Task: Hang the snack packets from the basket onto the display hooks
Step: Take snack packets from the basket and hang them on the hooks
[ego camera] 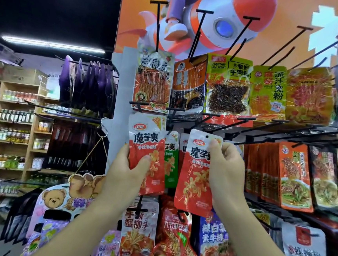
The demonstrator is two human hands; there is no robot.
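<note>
My right hand (224, 169) grips a red-and-white snack packet (195, 175) by its right edge, thumb near the top. The packet's punched hole sits just below the second row of black display hooks (213, 127). My left hand (126, 169) grips the left edge of a hanging stack of the same red packets (147, 156) on the leftmost hook of that row. A green packet (170, 160) of the same brand hangs between the two. The basket is out of view.
Rows of snack packets fill the rack above, below and to the right. Long bare hooks (198, 34) stick out at the top. To the left hang dark purple bags (86, 84), a teddy-bear card display (61, 200) and wooden shelves (10, 130) of bottles.
</note>
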